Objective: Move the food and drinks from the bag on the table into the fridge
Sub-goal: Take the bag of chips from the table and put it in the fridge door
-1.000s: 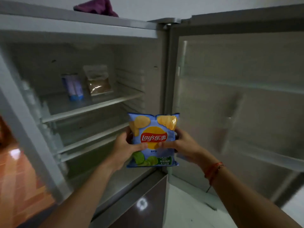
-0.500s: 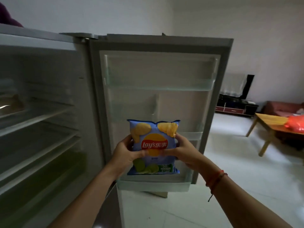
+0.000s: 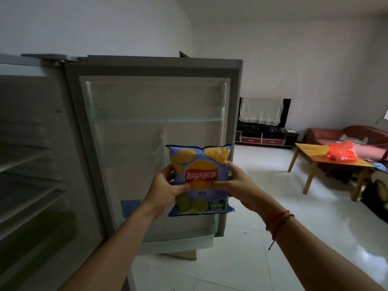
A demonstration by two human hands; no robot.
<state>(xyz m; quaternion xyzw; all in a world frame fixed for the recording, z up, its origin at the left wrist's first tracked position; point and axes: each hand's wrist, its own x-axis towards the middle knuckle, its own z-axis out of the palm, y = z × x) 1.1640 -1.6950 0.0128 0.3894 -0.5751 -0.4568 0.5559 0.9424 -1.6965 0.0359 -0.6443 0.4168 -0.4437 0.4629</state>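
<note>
Now Facing the Door Shelves, Chip Bag in Both Hands

Nearest the camera, two bare forearms reach forward; a red cord bracelet [image 3: 279, 222] circles the right wrist. The left hand [image 3: 165, 190] and the right hand [image 3: 237, 184] each clamp one side of the chip bag [image 3: 200, 179], thumbs pressed on its front, holding it upright in the air. It is a puffy, glossy foil pillow, blue with yellow chips and a red logo, crimped at top and bottom.

A second ago the bag hung in front of the main compartment's shelves; since then the view has swung right, and the bag now sits before the open fridge door [image 3: 155, 156]. That suggests the door shelf is the chosen spot. The door's inner liner is smooth pale plastic with a clear, rounded upper rail [image 3: 156, 117]; the lower bin [image 3: 178, 238], just under the bag, looks empty.

Far off, across shiny white tile, a wooden bench [image 3: 310, 153] carries the crinkled orange-red plastic bag [image 3: 342, 153], so more items may remain to fetch.
</note>
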